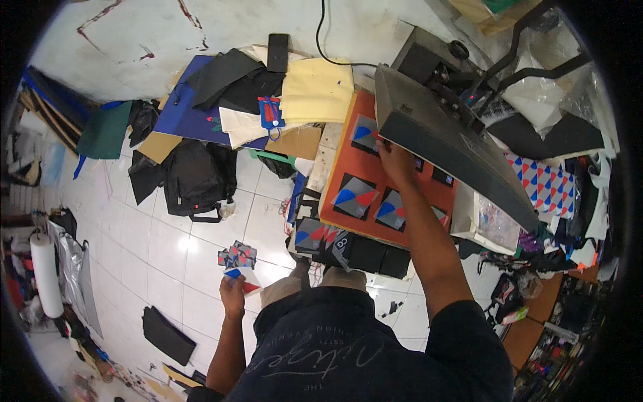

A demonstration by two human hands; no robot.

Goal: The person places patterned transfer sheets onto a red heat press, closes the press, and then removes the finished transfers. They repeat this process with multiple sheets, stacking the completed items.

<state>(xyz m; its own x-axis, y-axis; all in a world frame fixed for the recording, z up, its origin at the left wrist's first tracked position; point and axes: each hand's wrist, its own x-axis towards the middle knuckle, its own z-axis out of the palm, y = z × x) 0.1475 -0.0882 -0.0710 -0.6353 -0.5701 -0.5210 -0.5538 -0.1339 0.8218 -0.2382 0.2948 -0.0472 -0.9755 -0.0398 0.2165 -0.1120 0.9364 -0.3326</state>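
Observation:
My left hand (232, 293), low on the left, is closed on a printed piece (250, 287) with blue and red shapes and a pale edge. Just beyond it shows a cluster of small grey, red and blue pieces (238, 255). My right hand (396, 161) reaches over the orange pad (337, 186) of a heat press, its fingers pinched at the edge of a grey and blue printed piece (364, 133). Several similar pieces on black backings lie on the pad, among them a nearer one (355, 195). The press's dark upper plate (450, 144) is tilted up, partly covering the pad.
Printed pieces (310, 234) and black pieces (385, 260) lie along the pad's near edge. Yellow cloth (317, 90), black sheets (231, 79) and a phone (278, 52) lie behind, left of the press. A black backpack (194, 175) rests on the tiled floor.

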